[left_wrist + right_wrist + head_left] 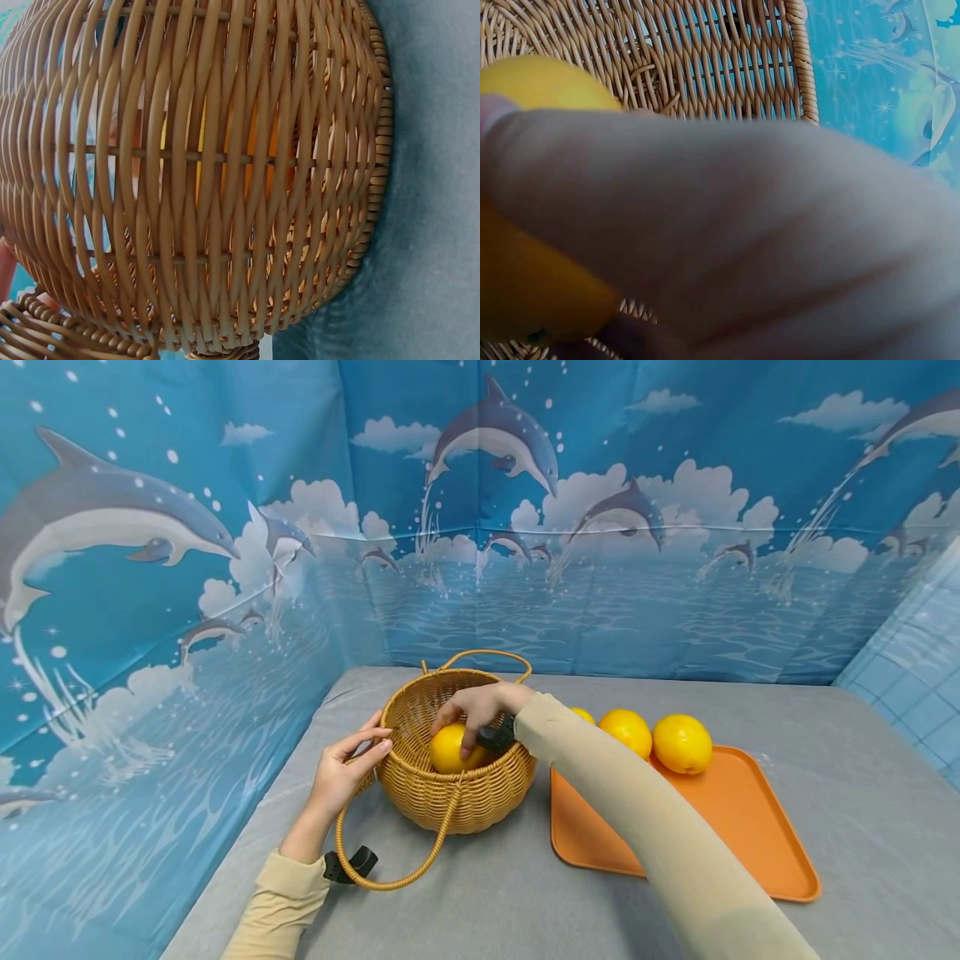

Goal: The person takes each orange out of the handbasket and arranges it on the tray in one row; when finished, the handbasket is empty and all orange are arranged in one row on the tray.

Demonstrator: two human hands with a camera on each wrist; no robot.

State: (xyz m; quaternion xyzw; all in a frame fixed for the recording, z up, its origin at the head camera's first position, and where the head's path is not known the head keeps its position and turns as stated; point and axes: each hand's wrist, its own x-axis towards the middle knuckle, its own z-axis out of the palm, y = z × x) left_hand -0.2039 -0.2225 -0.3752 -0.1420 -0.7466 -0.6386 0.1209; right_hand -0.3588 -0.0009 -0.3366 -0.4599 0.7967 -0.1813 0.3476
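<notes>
A round wicker basket (457,797) stands on the grey cloth with its mouth upward. At its left rim, my left hand (339,774) pinches the edge between fingers and thumb. My right hand (483,706) reaches down inside and grips an orange (447,749). In the right wrist view, the thumb crosses in front of the orange (540,277), hiding its middle, with woven basket wall behind. Through the weave in the left wrist view, patches of the yellow-orange fruit (259,161) show. Whether the fruit touches the basket's bottom I cannot tell.
Right of the basket lies an orange tray (738,827) carrying more oranges (682,743), one partly hidden by my right sleeve. One basket handle (390,885) hangs toward the front; the other handle (487,652) stands at the back. A dolphin-print curtain (480,593) closes off the back.
</notes>
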